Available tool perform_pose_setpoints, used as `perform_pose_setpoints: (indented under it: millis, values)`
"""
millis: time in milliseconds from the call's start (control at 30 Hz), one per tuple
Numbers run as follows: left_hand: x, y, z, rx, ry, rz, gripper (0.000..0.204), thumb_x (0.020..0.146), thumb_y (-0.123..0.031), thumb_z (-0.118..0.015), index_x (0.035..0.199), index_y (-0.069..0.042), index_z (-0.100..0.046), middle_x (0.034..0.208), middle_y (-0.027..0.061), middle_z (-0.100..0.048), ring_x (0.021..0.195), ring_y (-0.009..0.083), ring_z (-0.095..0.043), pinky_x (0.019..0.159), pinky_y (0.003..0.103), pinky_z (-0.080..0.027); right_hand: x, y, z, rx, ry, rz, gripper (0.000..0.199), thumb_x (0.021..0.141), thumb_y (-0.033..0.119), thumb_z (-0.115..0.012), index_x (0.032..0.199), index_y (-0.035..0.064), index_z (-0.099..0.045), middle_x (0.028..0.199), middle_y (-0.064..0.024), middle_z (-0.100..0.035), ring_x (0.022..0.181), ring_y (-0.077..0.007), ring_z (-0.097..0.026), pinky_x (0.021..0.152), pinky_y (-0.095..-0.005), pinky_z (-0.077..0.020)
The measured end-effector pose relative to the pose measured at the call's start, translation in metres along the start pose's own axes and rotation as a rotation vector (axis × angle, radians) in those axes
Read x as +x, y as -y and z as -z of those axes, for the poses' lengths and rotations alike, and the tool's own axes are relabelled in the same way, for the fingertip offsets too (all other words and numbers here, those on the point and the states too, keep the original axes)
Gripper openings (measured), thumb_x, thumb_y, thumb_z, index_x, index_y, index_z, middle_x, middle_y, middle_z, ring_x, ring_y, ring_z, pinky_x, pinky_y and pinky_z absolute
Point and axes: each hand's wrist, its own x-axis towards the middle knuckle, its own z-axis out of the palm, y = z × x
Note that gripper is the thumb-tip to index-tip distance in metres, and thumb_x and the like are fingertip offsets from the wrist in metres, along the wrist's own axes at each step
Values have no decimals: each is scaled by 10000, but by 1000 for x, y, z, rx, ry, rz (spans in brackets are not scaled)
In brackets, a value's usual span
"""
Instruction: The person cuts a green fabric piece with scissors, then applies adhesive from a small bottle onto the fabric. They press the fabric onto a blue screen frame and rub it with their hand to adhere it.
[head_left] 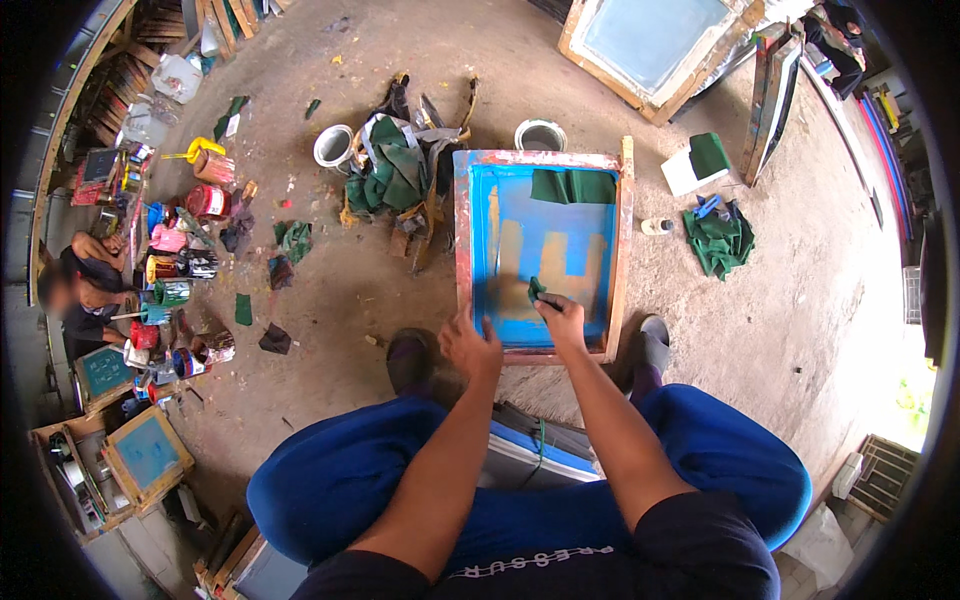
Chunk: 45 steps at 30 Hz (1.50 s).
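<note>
A screen printing frame (464,235) with wooden sides and blue-coated mesh lies on the floor between my feet. Pale, uncoated shapes show in its middle. My left hand (472,346) grips its near left corner, thumb on the inner side and fingers over the outer edge. Pinched in my right hand (563,322) is a small green cloth scrap (537,290), held against the mesh at the lower centre. A folded green cloth (572,186) lies across the far right part of the mesh.
Beyond the frame stand two white cans (333,147) and a heap of green cloth (384,180). To the right are a small bottle (656,227) and a crumpled cloth (720,243). Paint pots (208,201) line the left, where another person (95,280) sits. A larger screen (650,45) leans far right.
</note>
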Motion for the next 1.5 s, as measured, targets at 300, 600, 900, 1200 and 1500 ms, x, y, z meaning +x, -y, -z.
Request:
perform_pose_setpoints:
  millis: [300,600,900,1200,1500]
  values:
    - [47,-55,2,-1156,710,608,478,966,-433,-763,1140,11,-729,954,100,-759,801,192,-724,650,324,-544,13,34,14,643,349,-238,352,987,114,-694,1313,21,-599,1079,-73,-710,910,-164,-689,739,-304,-552]
    - [44,-59,10,-1424,526,622,262,962,-301,-792,984,-54,-707,898,40,-727,788,166,-701,724,354,-585,17,35,22,212,117,-183,396,1004,344,-727,1184,-8,-701,1088,-65,-710,957,-164,-668,831,-348,-537]
    - [57,-64,19,-1592,503,694,205,1015,-281,-722,1037,-120,-598,1018,48,-683,947,230,-697,831,443,-598,29,22,39,486,49,-178,317,869,125,-825,1142,44,-686,1007,-30,-691,925,-178,-653,826,-370,-523]
    - [82,-73,37,-1606,720,623,204,1049,-306,-669,1085,-112,-616,1051,9,-675,988,181,-657,847,368,-544,19,54,50,68,318,27,851,720,-42,-735,1523,136,-517,1483,-105,-534,1414,-269,-446,1070,-401,-457]
    - [99,-82,50,-1700,872,553,212,1028,-249,-697,1183,-118,-637,1158,53,-704,1049,220,-676,885,410,-564,19,64,48,228,635,-21,431,847,143,-813,1219,-33,-686,1026,-98,-728,972,-202,-661,918,-342,-497]
